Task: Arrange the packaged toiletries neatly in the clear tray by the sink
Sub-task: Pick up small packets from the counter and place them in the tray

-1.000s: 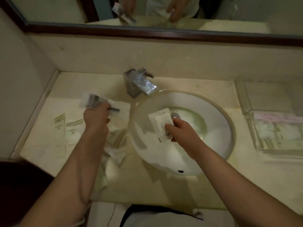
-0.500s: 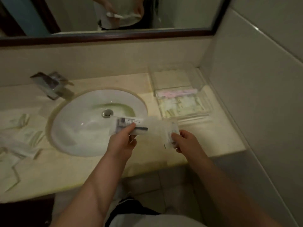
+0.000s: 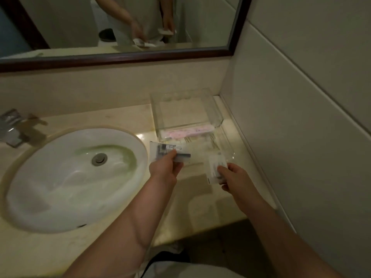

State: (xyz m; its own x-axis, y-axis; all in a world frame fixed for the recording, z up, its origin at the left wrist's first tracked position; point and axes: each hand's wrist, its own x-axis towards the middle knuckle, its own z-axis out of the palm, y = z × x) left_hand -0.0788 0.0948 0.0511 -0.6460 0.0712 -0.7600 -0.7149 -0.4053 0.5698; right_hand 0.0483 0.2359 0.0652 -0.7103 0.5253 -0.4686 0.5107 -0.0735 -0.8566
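A clear tray (image 3: 217, 113) stands on the counter right of the sink, against the right wall. A pink packet (image 3: 188, 131) and several pale packets lie in its near half. My left hand (image 3: 166, 167) grips a clear packet with a dark comb-like item (image 3: 166, 150), held at the tray's near left corner. My right hand (image 3: 232, 176) grips a small white packet (image 3: 215, 169) just in front of the tray's near edge.
A round white sink (image 3: 70, 177) fills the counter's left part, with a chrome tap (image 3: 14, 127) behind it. A dark-framed mirror (image 3: 120, 57) runs along the back wall. The tiled wall (image 3: 301, 117) closes in the right side. The counter's front edge lies under my forearms.
Both hands have carried their packets from over the sink rightward to the clear tray. The view has swung right, and the loose packets left of the sink are out of view.
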